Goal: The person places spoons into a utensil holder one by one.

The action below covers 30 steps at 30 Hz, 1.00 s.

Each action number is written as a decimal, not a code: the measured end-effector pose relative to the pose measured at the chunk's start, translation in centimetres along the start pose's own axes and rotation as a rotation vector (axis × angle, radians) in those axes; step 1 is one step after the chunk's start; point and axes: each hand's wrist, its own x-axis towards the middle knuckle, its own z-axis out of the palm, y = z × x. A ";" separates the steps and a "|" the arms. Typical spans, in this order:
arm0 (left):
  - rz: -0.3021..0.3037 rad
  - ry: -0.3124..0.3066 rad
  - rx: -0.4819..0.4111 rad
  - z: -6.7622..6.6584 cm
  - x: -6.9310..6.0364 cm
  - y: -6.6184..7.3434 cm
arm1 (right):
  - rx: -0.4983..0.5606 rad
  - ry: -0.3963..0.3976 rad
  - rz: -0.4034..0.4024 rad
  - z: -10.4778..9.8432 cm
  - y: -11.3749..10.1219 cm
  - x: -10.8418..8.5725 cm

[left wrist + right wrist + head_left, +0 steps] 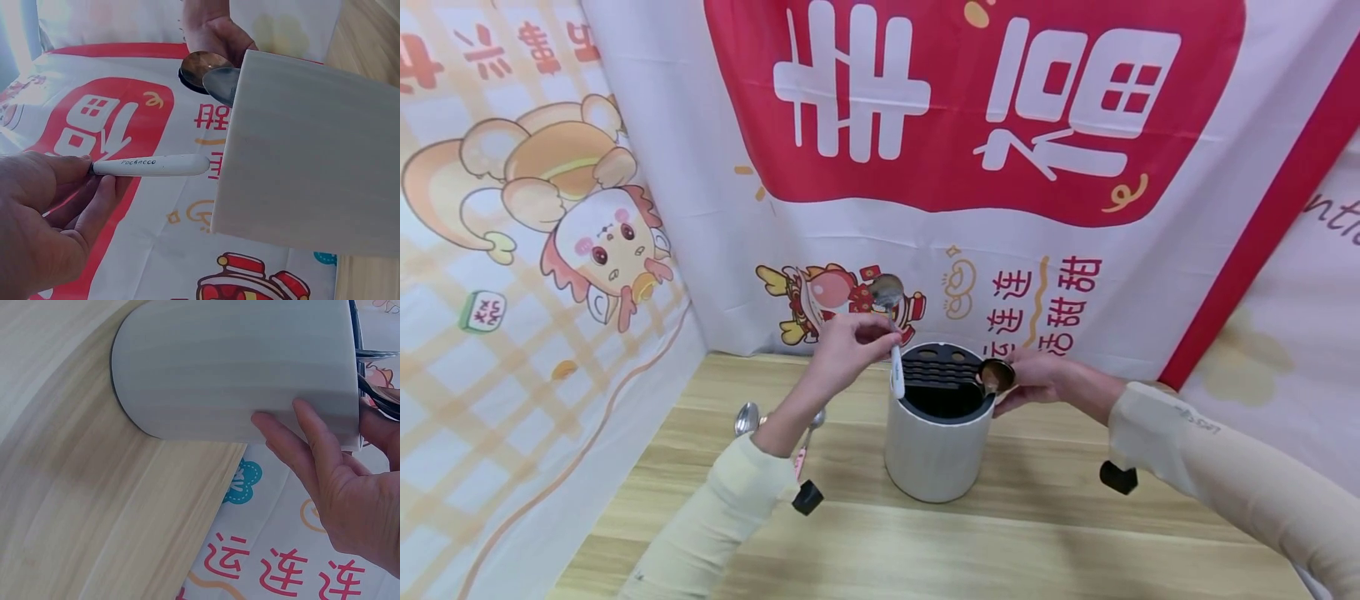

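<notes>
My left hand (pixel 850 346) pinches a spoon (pixel 897 373) between thumb and fingers. Its bowl points up, and its white handle hangs over the near left rim of a utensil holder (pixel 934 467). The left wrist view shows the handle's end (pixel 156 165) beside the holder's rim. The holder is a white cylinder with a black slotted top insert, upright on the table. My right hand (pixel 1033 379) holds its right side, fingers (pixel 284 440) against the outer wall and thumb by the rim. A dark-edged spoon (pixel 997 377) stands in the holder beside that thumb.
Metal spoons (pixel 747 418) lie on the wooden table (pixel 1037 550) at the left, partly behind my left forearm. One has a pink handle (pixel 801 461). A printed cloth (pixel 865 225) hangs close behind the holder, and another cloth (pixel 512 400) borders the table's left side.
</notes>
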 end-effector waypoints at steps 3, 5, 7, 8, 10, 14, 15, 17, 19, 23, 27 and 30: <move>0.023 -0.004 0.026 0.6 0.6 0.5 | 0.002 0.007 0.003 0.1 0.0 0.0; 0.034 -0.006 0.056 1.0 1.0 0.7 | -0.002 0.033 0.012 0.2 0.0 0.1; 0.040 -0.014 0.077 1.4 1.3 0.9 | -0.002 0.057 0.021 0.3 0.0 0.1; 0.037 -0.024 0.078 1.6 1.4 0.8 | 0.002 0.068 0.026 0.3 0.0 0.1; 0.032 -0.047 0.075 1.9 1.6 0.8 | -0.003 0.071 0.026 0.4 0.0 0.1; 0.026 -0.100 0.062 2.6 1.9 0.4 | 0.000 0.079 0.027 0.5 -0.1 0.0; 0.031 -0.108 0.064 2.8 2.0 0.3 | 0.000 0.079 0.027 0.5 -0.1 -0.1; 0.053 -0.121 0.078 3.2 2.1 0.1 | 0.000 0.081 0.028 0.5 -0.1 0.0; 0.078 -0.135 0.093 3.6 2.2 -0.1 | -0.006 0.086 0.030 0.4 0.0 0.0; 0.091 -0.170 0.124 4.3 2.3 -0.4 | -0.015 0.082 0.025 0.3 0.1 0.2; 0.044 -0.191 0.138 4.7 2.2 -0.8 | -0.019 0.059 0.009 0.4 0.2 0.3; 0.035 -0.190 0.127 4.9 2.2 -1.1 | -0.020 0.058 0.003 0.5 0.1 0.3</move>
